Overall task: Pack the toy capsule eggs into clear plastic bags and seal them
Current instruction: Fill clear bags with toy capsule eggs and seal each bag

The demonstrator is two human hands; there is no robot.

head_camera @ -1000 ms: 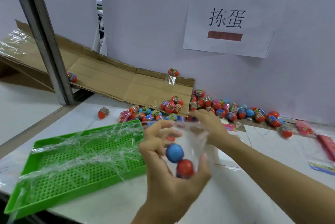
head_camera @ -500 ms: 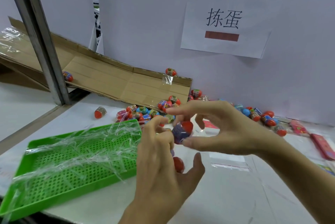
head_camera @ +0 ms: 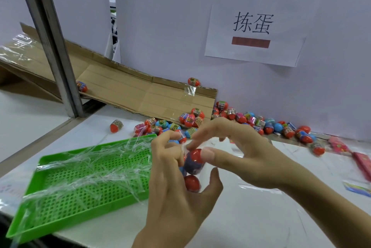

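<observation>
**Egg going nose-down into the bag, right between your hands**

Big picture first: you're working over the white table (head_camera: 251,217), green tray (head_camera: 84,183) w/ loose clear film sitting off to your left, cardboard chute (head_camera: 140,95) behind it, and the loose egg pile (head_camera: 251,120) strung along the back wall, well apart from both hands.

Closer in: your left hand (head_camera: 172,197) is wrapping round the clear bag (head_camera: 197,169), fingers curled on its far side, thumb up on the near side. A red egg (head_camera: 192,183) is already sitting low in it; a bit of blue is peeking beside it.

Your right hand (head_camera: 236,153) is coming in from the right, thumb and forefinger pinching at the top egg (head_camera: 194,160). That egg's long axis is running roughly vertical, red cap up, dark body down into the bag mouth.

So the key relation: top egg is directly above the red one, touching both hands. Looks like the push is straight down, right hand doing it. Can't tell exactly where the bag lip is; film's too clear.
</observation>
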